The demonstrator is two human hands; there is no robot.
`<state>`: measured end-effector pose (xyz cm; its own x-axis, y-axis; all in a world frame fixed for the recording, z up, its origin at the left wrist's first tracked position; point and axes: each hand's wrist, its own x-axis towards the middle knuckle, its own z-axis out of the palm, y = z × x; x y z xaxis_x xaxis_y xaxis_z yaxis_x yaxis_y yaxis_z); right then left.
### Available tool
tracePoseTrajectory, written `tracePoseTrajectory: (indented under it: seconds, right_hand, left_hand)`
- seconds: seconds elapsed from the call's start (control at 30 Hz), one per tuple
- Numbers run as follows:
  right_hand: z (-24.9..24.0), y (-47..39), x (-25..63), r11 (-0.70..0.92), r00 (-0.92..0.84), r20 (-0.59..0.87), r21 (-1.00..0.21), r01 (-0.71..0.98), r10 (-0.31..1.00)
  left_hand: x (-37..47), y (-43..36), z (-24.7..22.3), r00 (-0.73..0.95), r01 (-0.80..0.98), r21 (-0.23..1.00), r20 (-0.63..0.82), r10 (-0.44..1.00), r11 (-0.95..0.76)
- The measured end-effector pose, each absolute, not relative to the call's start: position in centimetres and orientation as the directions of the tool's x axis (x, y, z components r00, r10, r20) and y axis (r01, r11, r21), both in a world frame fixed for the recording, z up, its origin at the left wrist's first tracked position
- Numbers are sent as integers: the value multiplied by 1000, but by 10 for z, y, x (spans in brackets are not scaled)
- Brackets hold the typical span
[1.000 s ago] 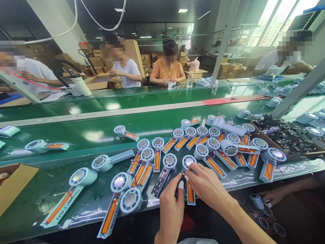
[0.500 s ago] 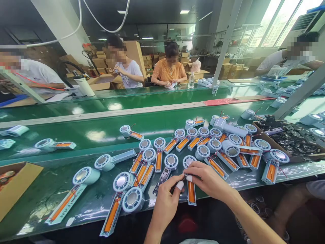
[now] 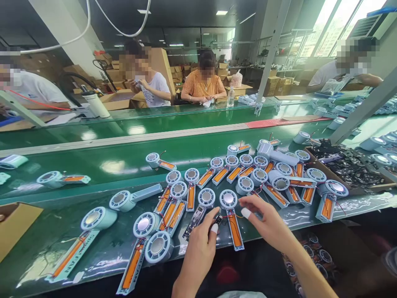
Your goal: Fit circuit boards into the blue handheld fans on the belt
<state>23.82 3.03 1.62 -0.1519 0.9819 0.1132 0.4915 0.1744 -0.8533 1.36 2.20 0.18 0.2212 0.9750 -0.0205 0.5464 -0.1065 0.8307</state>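
My left hand [image 3: 200,242] pinches a small black circuit board [image 3: 218,220] between thumb and fingers, left of a handheld fan. That fan [image 3: 228,199] is pale blue with a round grille, and an orange battery [image 3: 236,231] lies in its uncovered handle. Thin wires run from the handle's top, some towards the board. My right hand [image 3: 263,217] hovers to the right of this fan, thumb and fingers apart and nothing visible between them. A white cover sits on each thumb. Beside my left hand, a black board [image 3: 194,222] lies along another fan's handle [image 3: 206,198].
Several similar fans [image 3: 178,190] crowd the bench around my hands. A carton of black parts [image 3: 381,185] stands at the right, another carton [image 3: 21,229] at the left. Beyond runs a green conveyor [image 3: 105,165]. Co-workers [image 3: 204,85] sit across it. A slanted metal post [image 3: 362,103] rises at right.
My right hand has come away from the board and moved right, its fingers parting. The left hand keeps hold of the board. The view has shifted slightly.
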Motion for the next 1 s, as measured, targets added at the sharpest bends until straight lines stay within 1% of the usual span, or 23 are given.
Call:
tracePoseTrajectory:
  seconds: [0.07,0.13,0.2,0.33,0.47,0.57,0.6,0.67,0.77,0.83,0.9,1.0]
  right_hand:
    - [14,23,243,145,-189,53,-845,515,981]
    - [10,20,244,138,-216,22,-831,539,976]
    - [6,20,242,157,-209,42,-806,570,977]
    - [0,26,239,181,-188,80,-767,615,979]
    - [-1,26,240,80,-166,-22,-812,579,986]
    - [-1,23,241,48,-179,-73,-806,590,981]
    - [-1,23,241,57,-178,-61,-803,593,982]
    - [-1,23,238,107,-159,15,-803,587,987]
    - [-2,25,228,262,-128,232,-766,586,964]
    - [-4,27,220,350,-134,340,-723,595,931]
    - [-6,29,212,412,-166,395,-692,593,904]
    - [-7,32,203,467,-210,429,-678,567,879]
  left_hand:
    - [15,18,-3,232,556,823,-16,973,-119]
    - [17,16,-5,254,555,819,-2,967,-144]
    - [21,15,-5,273,572,802,12,962,-173]
    - [25,14,-3,300,654,726,11,954,-214]
    - [26,14,-2,291,686,698,-3,957,-207]
    - [25,13,-2,280,705,681,-9,960,-200]
    - [24,13,-1,282,715,669,-11,959,-203]
    - [24,13,0,289,741,636,-12,957,-216]
    - [24,13,2,305,790,562,-14,952,-245]
    - [25,13,3,322,808,522,-4,947,-273]
    - [24,13,5,330,799,528,19,944,-290]
    - [22,13,8,317,762,583,44,947,-283]
